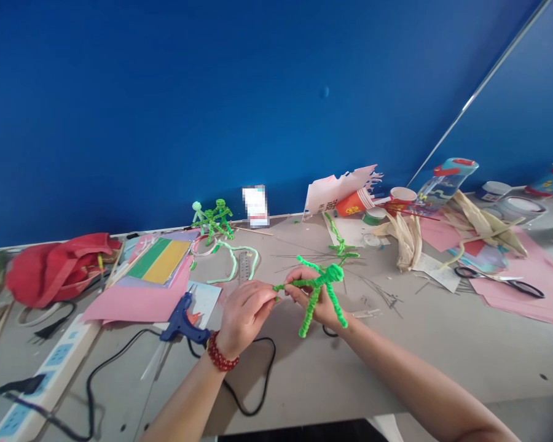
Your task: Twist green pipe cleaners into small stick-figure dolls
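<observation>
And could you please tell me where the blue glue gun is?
In the head view, the blue glue gun lies left of centre on the table, between the pink paper and the left hand.

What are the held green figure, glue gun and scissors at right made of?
Green figure: probably pipe cleaner, matte and fuzzy along its limbs.
Glue gun: likely smooth plastic, judging by its moulded body.
Scissors: apparently shiny metal blades, dark plastic-looking handles.
</observation>
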Demonstrator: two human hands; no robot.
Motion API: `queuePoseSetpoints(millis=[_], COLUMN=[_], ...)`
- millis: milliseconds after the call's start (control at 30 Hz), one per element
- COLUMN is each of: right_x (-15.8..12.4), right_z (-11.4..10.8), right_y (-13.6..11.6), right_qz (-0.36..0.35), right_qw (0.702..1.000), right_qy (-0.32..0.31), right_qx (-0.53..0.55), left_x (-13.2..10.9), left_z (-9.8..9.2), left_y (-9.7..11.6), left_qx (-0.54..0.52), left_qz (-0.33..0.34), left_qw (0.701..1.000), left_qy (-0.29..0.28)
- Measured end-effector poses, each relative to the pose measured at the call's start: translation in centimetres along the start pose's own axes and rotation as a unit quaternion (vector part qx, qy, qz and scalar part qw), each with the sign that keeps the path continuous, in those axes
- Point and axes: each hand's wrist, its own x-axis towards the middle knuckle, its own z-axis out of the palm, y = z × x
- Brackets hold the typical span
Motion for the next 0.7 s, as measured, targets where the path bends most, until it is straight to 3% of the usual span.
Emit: queuePoseSetpoints(millis=[233,367,433,567,633,700], right_x=[-0.1,-0.3,-0.4,-0.4,-0.4,-0.3], right_z=[0.2,0.3,0.3,0.4,0.3,0.3], right_y=[0.4,0.4,0.4,0.5,0.5,0.5], right_qz=[0.0,0.011,0.014,0.015,0.024,0.038], right_qw=[1.0,1.0,1.0,1.0,0.999,0.998], right_qy=[-0.007,-0.02,-0.02,-0.02,-0.011,-0.002], right_qx=[-0.015,-0.006,0.003,0.016,0.03,0.053], left_x=[-0.3,-0.4,-0.4,-0.3,-0.3,-0.3], left_z=[0.4,0.6,0.6,0.8,0.7,0.6], left_y=[-0.1,0.2,0.5,0.9,0.8,0.5], left_qx=[-0.017,-0.041,-0.102,-0.266,-0.286,-0.239], left_qz=[-0.034,-0.107,-0.169,-0.274,-0.282,-0.246], left_qw=[0.999,0.993,0.98,0.924,0.916,0.939], left_qy=[0.02,0.016,0.002,0.003,0.003,-0.008])
